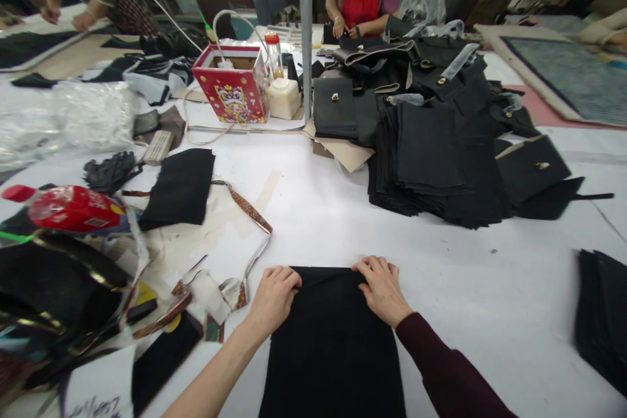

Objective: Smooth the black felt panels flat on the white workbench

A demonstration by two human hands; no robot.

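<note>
A black, roughly rectangular panel (333,353) lies on the white tabletop (455,287), creased near its far edge.

Black cloth (336,346) partly beyond bottom edge

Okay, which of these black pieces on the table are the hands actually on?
The front-centre piece: left hand and right hand are at its far corners. Neither touches the big pile or right-edge stack.

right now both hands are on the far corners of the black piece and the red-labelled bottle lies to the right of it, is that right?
Not quite: the head view shows the red-labelled bottle lying to the left. The left hand and right hand are on the far corners of the black piece.
</note>
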